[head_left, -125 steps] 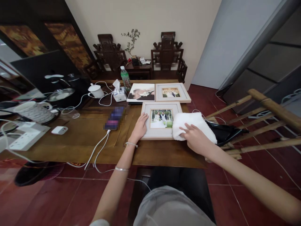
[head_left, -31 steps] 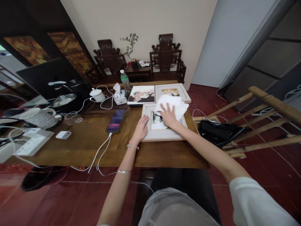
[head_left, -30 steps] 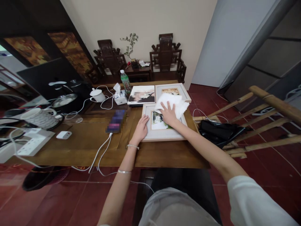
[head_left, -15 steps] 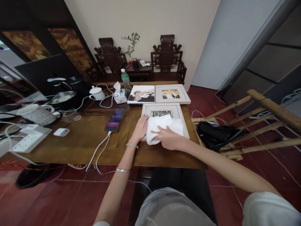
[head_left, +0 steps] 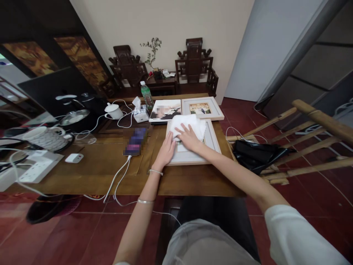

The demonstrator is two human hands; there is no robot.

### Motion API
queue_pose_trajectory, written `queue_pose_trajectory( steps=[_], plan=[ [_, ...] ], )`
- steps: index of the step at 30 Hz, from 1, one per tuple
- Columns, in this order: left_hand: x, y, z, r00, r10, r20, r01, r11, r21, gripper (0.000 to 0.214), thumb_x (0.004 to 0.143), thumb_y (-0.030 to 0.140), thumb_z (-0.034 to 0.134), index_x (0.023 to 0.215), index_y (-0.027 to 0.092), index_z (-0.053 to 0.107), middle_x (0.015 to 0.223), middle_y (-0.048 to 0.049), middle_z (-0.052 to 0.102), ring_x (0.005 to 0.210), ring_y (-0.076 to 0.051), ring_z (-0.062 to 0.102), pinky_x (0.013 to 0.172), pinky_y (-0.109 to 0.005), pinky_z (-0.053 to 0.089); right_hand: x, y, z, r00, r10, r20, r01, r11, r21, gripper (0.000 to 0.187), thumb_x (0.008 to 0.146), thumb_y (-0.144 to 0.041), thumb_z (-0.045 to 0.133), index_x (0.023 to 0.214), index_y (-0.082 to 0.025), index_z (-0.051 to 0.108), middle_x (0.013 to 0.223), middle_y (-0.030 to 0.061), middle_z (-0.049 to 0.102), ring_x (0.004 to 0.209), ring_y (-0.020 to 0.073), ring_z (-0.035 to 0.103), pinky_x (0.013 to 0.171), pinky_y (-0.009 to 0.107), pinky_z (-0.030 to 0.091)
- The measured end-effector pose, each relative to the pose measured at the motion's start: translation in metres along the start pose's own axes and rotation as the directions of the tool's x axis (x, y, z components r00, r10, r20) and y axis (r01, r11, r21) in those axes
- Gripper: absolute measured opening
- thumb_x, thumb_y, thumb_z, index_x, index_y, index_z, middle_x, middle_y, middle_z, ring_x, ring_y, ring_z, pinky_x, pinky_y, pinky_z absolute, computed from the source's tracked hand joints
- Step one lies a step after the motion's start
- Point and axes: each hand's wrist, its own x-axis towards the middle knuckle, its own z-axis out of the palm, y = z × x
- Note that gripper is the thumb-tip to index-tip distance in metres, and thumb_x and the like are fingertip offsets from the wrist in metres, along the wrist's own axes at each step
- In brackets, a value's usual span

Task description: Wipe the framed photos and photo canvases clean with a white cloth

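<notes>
Wiping looks like the step right now. The left hand (head_left: 166, 150) rests on the left edge of the near photo frame (head_left: 212, 142), fingers close together; I can't tell if they touch the white cloth (head_left: 184, 119). To its right, the right hand (head_left: 191, 140) lies flat on the cloth, fingers spread apart. The next move likely needs soft rubbing, with the frame kept from sliding. The frame lies flat on the table (head_left: 193, 182). It has a pale wood rim, and the cloth hides most of its photo.
</notes>
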Motion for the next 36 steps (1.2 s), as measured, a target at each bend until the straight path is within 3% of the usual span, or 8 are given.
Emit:
queue_pose_trajectory(
  steps=[5, 9, 13, 17, 23, 26, 30, 36],
  plan=[
    [0.001, -0.005, -0.001, 0.995, 0.097, 0.026, -0.099, 0.991, 0.086, 0.043, 0.094, 0.021, 0.037, 0.134, 0.014, 0.052, 0.148, -0.0119, 0.044, 0.145, -0.025, 0.024, 0.119, -0.046, 0.020, 0.040, 0.008, 0.002, 0.990, 0.044, -0.133, -0.047, 0.999, -0.018, 0.036, 0.091, -0.012, 0.043, 0.118, -0.018, 0.066, 0.155, 0.0051, 0.032, 0.144, 0.0359, 0.014, 0.113, 0.063, 0.012],
    [0.001, -0.010, -0.001, 0.991, 0.127, 0.033, -0.129, 0.989, 0.071, 0.048, 0.085, 0.005, 0.038, 0.125, 0.016, 0.060, 0.140, -0.0087, 0.053, 0.145, -0.025, 0.024, 0.119, -0.049, 0.021, 0.056, 0.000, 0.008, 0.999, 0.007, -0.052, -0.007, 1.000, -0.009, 0.035, 0.093, -0.017, 0.042, 0.118, -0.020, 0.066, 0.153, 0.0035, 0.036, 0.144, 0.0332, 0.017, 0.114, 0.060, 0.013],
    [0.000, -0.015, 0.000, 0.991, 0.136, 0.016, -0.136, 0.990, 0.045, 0.057, 0.076, -0.004, 0.039, 0.124, 0.017, 0.061, 0.138, -0.0075, 0.055, 0.143, -0.024, 0.028, 0.119, -0.049, 0.022, 0.053, 0.008, 0.006, 0.997, 0.082, 0.002, -0.082, 0.995, -0.048, 0.036, 0.091, -0.015, 0.044, 0.117, -0.022, 0.067, 0.151, 0.0035, 0.040, 0.143, 0.0329, 0.022, 0.113, 0.059, 0.015],
    [0.000, -0.018, 0.002, 0.990, 0.143, -0.016, -0.142, 0.989, 0.046, 0.057, 0.075, -0.005, 0.037, 0.121, 0.016, 0.062, 0.136, -0.0083, 0.056, 0.142, -0.023, 0.032, 0.118, -0.049, 0.025, 0.031, 0.037, -0.003, 0.990, 0.133, 0.048, -0.127, 0.985, -0.113, 0.042, 0.084, -0.007, 0.046, 0.118, -0.022, 0.067, 0.147, 0.0031, 0.046, 0.141, 0.0326, 0.025, 0.112, 0.060, 0.014],
    [0.001, -0.017, 0.003, 0.987, 0.155, -0.032, -0.154, 0.987, 0.055, 0.058, 0.074, -0.007, 0.037, 0.119, 0.016, 0.064, 0.135, -0.0084, 0.058, 0.141, -0.023, 0.033, 0.118, -0.049, 0.027, -0.011, 0.098, -0.013, 0.948, 0.298, 0.110, -0.273, 0.942, -0.196, 0.051, 0.083, -0.006, 0.046, 0.131, -0.019, 0.058, 0.128, 0.0131, 0.062, 0.139, 0.0285, 0.030, 0.108, 0.059, 0.018],
    [0.001, -0.017, 0.003, 0.987, 0.158, -0.032, -0.156, 0.986, 0.055, 0.059, 0.073, -0.008, 0.037, 0.119, 0.017, 0.063, 0.135, -0.0084, 0.058, 0.141, -0.023, 0.033, 0.118, -0.050, 0.027, -0.031, 0.116, -0.017, 0.930, 0.350, 0.112, -0.316, 0.918, -0.240, 0.052, 0.084, -0.006, 0.043, 0.133, -0.017, 0.056, 0.124, 0.0150, 0.064, 0.137, 0.0280, 0.031, 0.107, 0.058, 0.020],
    [0.001, -0.019, 0.003, 0.987, 0.159, -0.032, -0.157, 0.986, 0.049, 0.058, 0.073, -0.007, 0.038, 0.119, 0.016, 0.063, 0.134, -0.0095, 0.058, 0.141, -0.024, 0.034, 0.118, -0.050, 0.026, -0.061, 0.107, -0.023, 0.959, 0.265, 0.097, -0.230, 0.933, -0.276, 0.046, 0.082, -0.003, 0.040, 0.117, -0.016, 0.067, 0.137, 0.0104, 0.056, 0.134, 0.0306, 0.035, 0.105, 0.054, 0.027],
    [0.002, -0.020, 0.002, 0.986, 0.164, -0.020, -0.161, 0.983, 0.083, 0.056, 0.074, -0.006, 0.038, 0.119, 0.015, 0.063, 0.134, -0.0103, 0.058, 0.140, -0.024, 0.035, 0.118, -0.049, 0.027, -0.121, 0.060, -0.040, 0.977, 0.106, 0.185, -0.064, 0.973, -0.223, 0.036, 0.077, -0.004, 0.048, 0.100, -0.015, 0.073, 0.138, 0.0086, 0.055, 0.129, 0.0335, 0.043, 0.098, 0.047, 0.038]
  ],
)
